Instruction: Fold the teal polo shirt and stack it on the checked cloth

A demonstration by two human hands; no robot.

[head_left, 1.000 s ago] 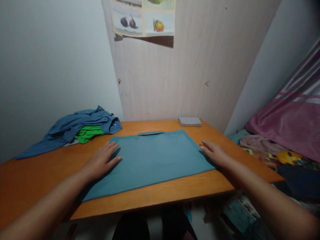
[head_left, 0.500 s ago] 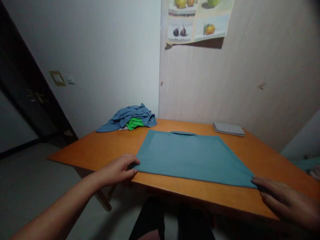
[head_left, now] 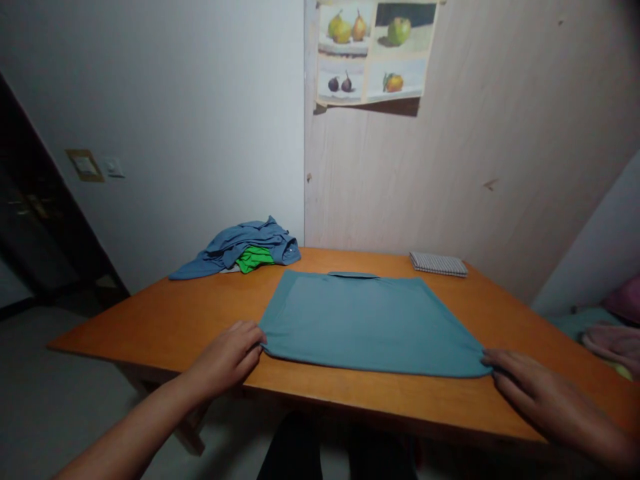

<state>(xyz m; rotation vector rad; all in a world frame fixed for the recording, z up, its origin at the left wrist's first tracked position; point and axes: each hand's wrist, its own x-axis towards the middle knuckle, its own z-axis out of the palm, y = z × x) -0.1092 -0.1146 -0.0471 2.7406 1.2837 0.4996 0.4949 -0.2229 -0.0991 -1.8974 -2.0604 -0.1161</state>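
- Currently holding the cloth by both near corners, flat on the bench.
- With the left hand, pinching the near left corner in a narrow grip, fingers closed on the fabric.
- With the right hand, pinching the near right corner in a likewise narrow grip.
- Gathering small creases at both pinched corners, most plainly at the left.
- Spread wide between the two hands, with the near side just inside the front edge of the bench.
- At the middle of the far side of the cloth, showing a thin flap, slightly raised.
- At the back left of the bench, near the cloth but apart from it: piled loosely, a blue garment with green fabric poking out from under it.
- At the back right, folded into a neat flat block: a checked cloth.
- Above, fixed to the wood panel: a fruit poster.
- Below the front edge, partly hidden in shadow: dark-clad legs.
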